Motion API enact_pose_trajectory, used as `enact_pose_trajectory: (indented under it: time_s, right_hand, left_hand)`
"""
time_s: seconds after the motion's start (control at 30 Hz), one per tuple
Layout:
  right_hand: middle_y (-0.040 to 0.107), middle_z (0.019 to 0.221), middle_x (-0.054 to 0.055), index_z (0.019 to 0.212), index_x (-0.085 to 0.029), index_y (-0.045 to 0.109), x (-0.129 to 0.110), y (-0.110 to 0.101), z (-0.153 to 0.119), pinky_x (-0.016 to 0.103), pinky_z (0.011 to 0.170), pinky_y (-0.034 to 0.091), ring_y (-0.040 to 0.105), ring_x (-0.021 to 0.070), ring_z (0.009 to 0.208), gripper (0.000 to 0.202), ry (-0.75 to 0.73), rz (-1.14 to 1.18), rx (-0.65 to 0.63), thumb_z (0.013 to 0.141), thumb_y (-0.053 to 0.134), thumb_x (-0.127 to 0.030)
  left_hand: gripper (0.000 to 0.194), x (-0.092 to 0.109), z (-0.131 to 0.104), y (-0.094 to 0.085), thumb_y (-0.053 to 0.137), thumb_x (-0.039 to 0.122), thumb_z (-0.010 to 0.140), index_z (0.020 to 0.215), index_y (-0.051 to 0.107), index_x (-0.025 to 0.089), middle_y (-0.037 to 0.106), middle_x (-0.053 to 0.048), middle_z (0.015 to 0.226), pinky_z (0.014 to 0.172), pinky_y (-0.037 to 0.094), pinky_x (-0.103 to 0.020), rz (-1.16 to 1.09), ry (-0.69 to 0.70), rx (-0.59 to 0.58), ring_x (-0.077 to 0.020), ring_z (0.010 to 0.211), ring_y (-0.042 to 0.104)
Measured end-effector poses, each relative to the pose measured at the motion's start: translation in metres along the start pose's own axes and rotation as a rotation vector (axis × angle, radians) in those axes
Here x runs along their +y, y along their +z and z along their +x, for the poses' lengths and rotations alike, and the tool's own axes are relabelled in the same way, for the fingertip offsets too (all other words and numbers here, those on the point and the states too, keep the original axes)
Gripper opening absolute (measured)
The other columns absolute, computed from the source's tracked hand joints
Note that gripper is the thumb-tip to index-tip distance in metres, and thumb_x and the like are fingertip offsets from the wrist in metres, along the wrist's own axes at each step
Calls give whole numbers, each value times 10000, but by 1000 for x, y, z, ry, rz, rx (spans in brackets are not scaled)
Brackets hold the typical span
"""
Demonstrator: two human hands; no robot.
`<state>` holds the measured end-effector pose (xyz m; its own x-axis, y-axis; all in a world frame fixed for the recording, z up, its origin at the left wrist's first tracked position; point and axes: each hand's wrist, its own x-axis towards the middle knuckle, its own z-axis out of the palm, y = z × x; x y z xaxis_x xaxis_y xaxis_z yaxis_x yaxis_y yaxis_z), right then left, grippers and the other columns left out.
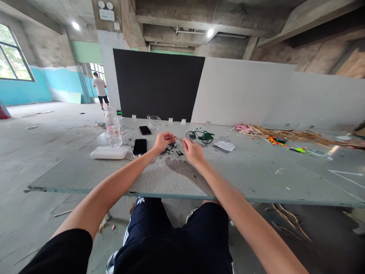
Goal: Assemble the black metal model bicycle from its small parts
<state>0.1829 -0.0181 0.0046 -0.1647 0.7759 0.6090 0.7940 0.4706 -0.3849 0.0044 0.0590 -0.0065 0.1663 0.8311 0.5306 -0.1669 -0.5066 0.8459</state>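
Above the grey surface (pixel 154 177), my left hand (pixel 164 140) pinches a tiny piece, too small to name, while the fingertips of my right hand (pixel 193 150) press together near it; I cannot tell whether they hold anything. A slack pinch could drop the piece among the black parts (pixel 179 153) under my hands, where it would be easy to lose. A careless wrist could sweep those parts away, and my right knuckles, close to the green bike (pixel 201 136) standing just beyond, could tip it if they swing outward. To my left, a tug on the white cable (pixel 130 152) might drag the near phone (pixel 140 147).

The surface looks streaked and rough; the parts are thin, dark and angular. The bike has round, finely spoked wheels and boxy green sides, beside a creased white paper (pixel 224 145). Farther off lie a glossy flat phone (pixel 145 130) and crumpled clear plastic (pixel 154 121), before a smooth matte black panel (pixel 158 83).
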Motion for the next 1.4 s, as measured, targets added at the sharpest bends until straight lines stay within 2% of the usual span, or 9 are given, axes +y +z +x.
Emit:
enact_pose_trajectory:
  time_s: [0.1,0.3,0.5,0.7,0.87,1.0,1.13,1.23,1.4]
  right_hand:
    - [665,819,83,1019,-238,600,1,1,1,286,619,291,542,216,665,270,18,-41,1,1021,375,-387]
    - [568,666,28,876,-227,601,-3,0,6,276,601,341,500,186,602,316,55,315,15,963,481,-507]
    - [209,531,-108,843,-226,584,-7,0,6,229,402,149,171,79,401,305,416,972,-209,857,633,-527]
    - [196,529,-135,879,-183,608,-1,-2,8,205,381,137,128,55,409,257,591,1241,-340,800,705,-409]
    - [260,524,-107,914,-195,622,6,1,10,226,400,178,186,87,422,259,481,990,-308,900,571,-448]
    - [551,631,3,922,-186,652,21,-2,13,252,520,348,469,139,542,207,288,260,-46,957,520,-341]
    - [721,895,114,894,-171,722,42,-4,12,316,718,453,647,236,837,148,177,-251,-116,922,585,-218]
    - [740,952,138,876,-178,772,51,-1,12,398,855,475,661,307,986,139,213,-368,-201,905,640,-214]
    - [730,1076,134,1252,-197,700,41,10,15,435,952,486,658,296,1041,370,23,-87,1,926,655,-367]
  left_hand:
    - [319,1,-1,3,848,372,617,770,660,164,714,-41,725,775,547,-362,-40,-23,8,-179,710,684]
    - [311,8,-2,4,839,381,631,770,665,164,723,-57,762,787,539,-360,42,43,11,-200,766,696]
    - [258,9,-2,1,821,361,657,737,665,172,733,-61,804,820,525,-353,127,95,19,-198,803,686]
    - [195,6,-4,1,792,333,707,744,676,181,736,-57,829,836,527,-351,210,141,16,-186,795,672]
    - [139,4,0,-1,779,284,734,783,708,175,744,-70,851,846,533,-352,245,141,24,-194,821,686]
    - [182,1,11,-15,785,266,738,860,712,152,745,-85,855,842,539,-351,184,134,133,-188,821,692]
    - [219,-4,19,-31,774,266,767,929,725,127,740,-85,849,795,557,-345,112,35,126,-169,777,686]
    - [228,-3,20,-34,772,261,783,953,748,110,740,-88,834,772,560,-343,110,-54,70,-168,763,679]
    - [410,6,10,-25,826,259,759,1115,693,104,752,-90,854,863,561,-385,-14,-160,-110,-190,819,710]
